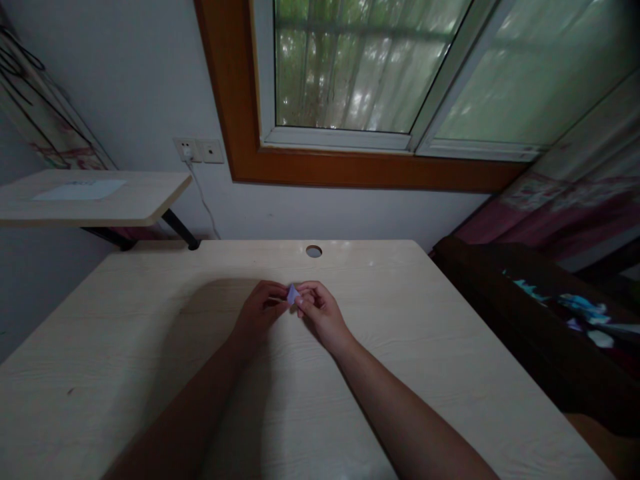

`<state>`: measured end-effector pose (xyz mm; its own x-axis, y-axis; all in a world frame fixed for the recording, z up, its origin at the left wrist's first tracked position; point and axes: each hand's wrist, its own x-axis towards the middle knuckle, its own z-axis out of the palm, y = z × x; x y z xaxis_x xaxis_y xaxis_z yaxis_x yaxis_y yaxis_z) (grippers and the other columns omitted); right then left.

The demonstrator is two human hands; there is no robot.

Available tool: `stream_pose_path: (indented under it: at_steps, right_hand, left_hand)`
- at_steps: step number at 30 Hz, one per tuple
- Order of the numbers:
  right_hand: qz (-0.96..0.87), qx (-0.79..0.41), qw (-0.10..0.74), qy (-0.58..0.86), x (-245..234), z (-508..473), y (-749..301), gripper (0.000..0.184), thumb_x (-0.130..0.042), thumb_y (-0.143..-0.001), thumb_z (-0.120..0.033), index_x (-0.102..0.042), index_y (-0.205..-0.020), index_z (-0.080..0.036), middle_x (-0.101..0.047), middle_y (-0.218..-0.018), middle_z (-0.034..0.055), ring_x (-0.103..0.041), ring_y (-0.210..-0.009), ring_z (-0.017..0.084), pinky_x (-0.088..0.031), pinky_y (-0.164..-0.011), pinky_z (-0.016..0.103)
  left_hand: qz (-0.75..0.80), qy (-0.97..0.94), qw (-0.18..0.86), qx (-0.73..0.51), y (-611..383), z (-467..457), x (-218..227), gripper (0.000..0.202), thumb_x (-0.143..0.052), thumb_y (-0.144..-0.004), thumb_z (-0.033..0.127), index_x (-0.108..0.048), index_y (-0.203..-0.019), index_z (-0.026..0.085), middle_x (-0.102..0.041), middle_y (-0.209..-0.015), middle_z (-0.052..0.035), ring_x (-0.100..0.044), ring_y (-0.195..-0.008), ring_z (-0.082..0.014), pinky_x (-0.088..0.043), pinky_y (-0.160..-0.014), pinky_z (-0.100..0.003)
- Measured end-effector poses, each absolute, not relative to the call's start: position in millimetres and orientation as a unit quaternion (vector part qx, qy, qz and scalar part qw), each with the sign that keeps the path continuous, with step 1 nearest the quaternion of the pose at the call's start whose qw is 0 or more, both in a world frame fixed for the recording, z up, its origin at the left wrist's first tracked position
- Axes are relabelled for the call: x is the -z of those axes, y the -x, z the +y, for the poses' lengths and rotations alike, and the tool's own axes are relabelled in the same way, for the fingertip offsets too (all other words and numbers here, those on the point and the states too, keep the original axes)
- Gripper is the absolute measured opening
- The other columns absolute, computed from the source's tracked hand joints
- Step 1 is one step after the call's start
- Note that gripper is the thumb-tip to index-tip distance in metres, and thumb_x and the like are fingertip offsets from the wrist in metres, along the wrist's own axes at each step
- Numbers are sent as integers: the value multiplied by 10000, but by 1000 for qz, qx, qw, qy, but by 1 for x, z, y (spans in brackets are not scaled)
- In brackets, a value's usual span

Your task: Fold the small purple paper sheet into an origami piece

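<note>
A small folded piece of purple paper [293,294] is held up between both hands, just over the far half of the pale wooden desk [400,373]. My left hand [259,309] pinches its left side with thumb and fingers. From the other side, my right hand [323,311] grips its right edge, thumb in front and fingers curled behind. The paper comes to a point at the top. Fingertips cover part of it, so its full shape is hidden.
A raised shelf [165,193] with a white sheet [80,190] stands at the left. Near the desk's back edge is a round cable hole [314,251]. Dark wooden furniture [500,313] holding crumpled items stands at the right. Behind are a window [360,80] and wall sockets [199,151].
</note>
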<state>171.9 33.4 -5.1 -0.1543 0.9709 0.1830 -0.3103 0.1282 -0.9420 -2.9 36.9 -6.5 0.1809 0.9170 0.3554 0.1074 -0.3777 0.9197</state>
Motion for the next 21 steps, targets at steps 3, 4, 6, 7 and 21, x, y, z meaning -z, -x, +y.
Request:
stream_pose_path:
  at_steps: [3, 4, 6, 7, 21]
  right_hand:
    - [-502, -571, 561, 328, 5, 33, -172, 260, -736, -797, -362, -634, -995, -230, -623, -831, -5, -535, -573, 94, -424, -560, 245]
    - [-502, -571, 561, 327, 5, 33, -172, 260, -736, -797, -358, -635, -999, -230, -622, -833, -6, -535, -573, 92, -424, -561, 245]
    - [-502, -571, 562, 326, 4, 33, -172, 261, -735, -797, -351, -638, -1006, -228, -620, -841, -3, -537, -575, 91, -425, -561, 243]
    - [-501, -571, 562, 327, 3, 32, -172, 259, -733, -799, -349, -638, -1007, -227, -618, -841, -2, -539, -575, 91, -426, -560, 243]
    - [-499, -543, 577, 351, 6, 31, -167, 237, -693, -826, -322, -623, -1038, -243, -585, -833, -14, -521, -574, 91, -423, -532, 230]
  left_hand:
    - [403, -657, 385, -508, 3, 36, 6, 158, -628, -879, 348, -662, -926, 201, -597, -1035, -64, -609, -877, -164, -536, -758, -298]
    - [409, -657, 381, -506, 4, 36, 5, 157, -613, -889, 344, -665, -917, 198, -597, -1030, -66, -607, -863, -161, -532, -744, -293]
    - [414, -659, 372, -506, 4, 35, 3, 157, -598, -900, 336, -664, -892, 194, -595, -1025, -67, -602, -856, -161, -524, -730, -285]
    - [414, -660, 369, -506, 4, 35, 2, 154, -595, -901, 332, -662, -883, 194, -594, -1022, -65, -598, -860, -160, -520, -730, -281]
    - [438, -656, 347, -507, 5, 34, -1, 182, -550, -921, 335, -647, -853, 197, -617, -998, -59, -589, -898, -174, -500, -739, -278]
